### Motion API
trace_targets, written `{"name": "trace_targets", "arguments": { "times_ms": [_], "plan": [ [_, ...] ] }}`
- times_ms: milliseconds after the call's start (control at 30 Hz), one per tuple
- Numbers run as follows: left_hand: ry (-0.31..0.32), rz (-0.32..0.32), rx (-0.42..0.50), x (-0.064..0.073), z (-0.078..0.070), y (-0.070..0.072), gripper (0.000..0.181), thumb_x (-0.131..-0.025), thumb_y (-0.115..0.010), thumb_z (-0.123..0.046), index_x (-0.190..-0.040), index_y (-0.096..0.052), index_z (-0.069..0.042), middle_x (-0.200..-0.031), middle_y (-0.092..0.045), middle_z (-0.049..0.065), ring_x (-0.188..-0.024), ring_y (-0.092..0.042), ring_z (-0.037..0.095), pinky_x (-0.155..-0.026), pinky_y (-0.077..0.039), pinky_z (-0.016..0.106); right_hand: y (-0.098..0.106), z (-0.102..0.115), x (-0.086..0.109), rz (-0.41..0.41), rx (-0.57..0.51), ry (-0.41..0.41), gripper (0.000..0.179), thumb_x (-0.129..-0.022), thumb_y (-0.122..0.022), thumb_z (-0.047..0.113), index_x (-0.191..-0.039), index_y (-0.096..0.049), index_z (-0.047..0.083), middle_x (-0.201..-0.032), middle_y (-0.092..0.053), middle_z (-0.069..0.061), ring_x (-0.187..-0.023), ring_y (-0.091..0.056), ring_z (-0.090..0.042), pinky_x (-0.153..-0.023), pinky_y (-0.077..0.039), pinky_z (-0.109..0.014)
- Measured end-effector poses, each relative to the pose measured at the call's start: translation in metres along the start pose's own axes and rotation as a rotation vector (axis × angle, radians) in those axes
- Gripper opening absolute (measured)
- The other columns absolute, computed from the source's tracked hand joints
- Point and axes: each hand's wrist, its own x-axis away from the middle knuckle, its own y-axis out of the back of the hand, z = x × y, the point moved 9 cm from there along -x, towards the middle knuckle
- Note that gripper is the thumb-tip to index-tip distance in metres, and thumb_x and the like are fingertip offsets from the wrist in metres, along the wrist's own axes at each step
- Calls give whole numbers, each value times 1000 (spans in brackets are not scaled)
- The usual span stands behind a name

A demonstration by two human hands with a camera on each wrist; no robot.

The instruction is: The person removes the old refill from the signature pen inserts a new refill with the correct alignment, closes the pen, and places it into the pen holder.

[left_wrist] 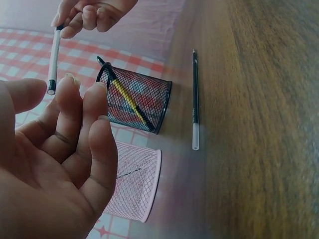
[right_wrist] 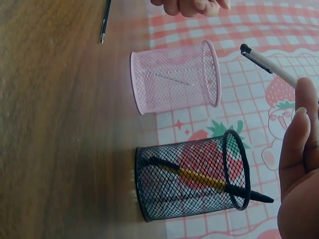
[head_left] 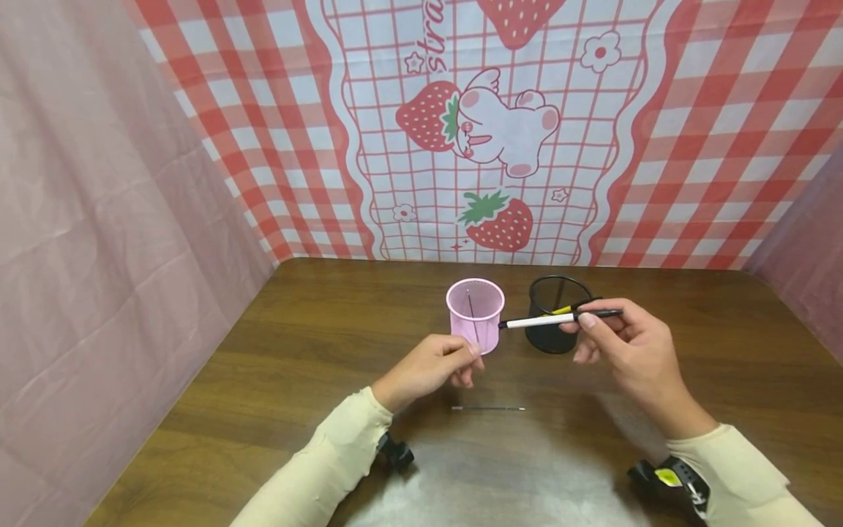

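My right hand [head_left: 635, 359] pinches a white-barrelled pen [head_left: 536, 320] with black ends between thumb and fingers. The pen lies nearly level in front of the black mesh cup [head_left: 549, 340], its clip end pointing left. My left hand [head_left: 428, 366], fingers loosely bent and holding nothing, is in front of the pink mesh cup [head_left: 489, 335]. In the left wrist view its thumb and fingertips are apart. A thin dark pen refill [left_wrist: 195, 94] with a pale end lies on the table in front of the cups. Inside the pink cup leans another thin dark rod [right_wrist: 172, 78].
A yellow-and-black pen [right_wrist: 202, 178] leans in the black cup, its tip past the rim. Behind the wooden table [head_left: 316, 337] hangs a red checked strawberry cloth [head_left: 507, 219]. A pale pink curtain [head_left: 132, 219] hangs at the left.
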Motion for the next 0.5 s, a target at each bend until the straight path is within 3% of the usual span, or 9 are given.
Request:
{"name": "trace_targets", "arguments": {
  "times_ms": [200,500],
  "plan": [
    [14,6,-15,0,2,-1,34,-104,-55,-23,-97,-69,8,-68,-62,2,-77,-63,44,-65,-49,28,10,-4,-1,-51,64,-32,16,-96,-59,-7,-111,-58,-14,-89,-75,-12,-50,-63,-23,-50,-54,-27],
    [-8,42,-73,0,-1,-4,29,-102,-59,-24,-99,-71,2,-72,-66,1,-73,-68,25,-69,-55,36,21,-6,-3,-138,56,-23,21,-95,-61,-6,-114,-57,-16,-92,-75,-12,-51,-65,-19,-51,-53,-23]
  ]
}}
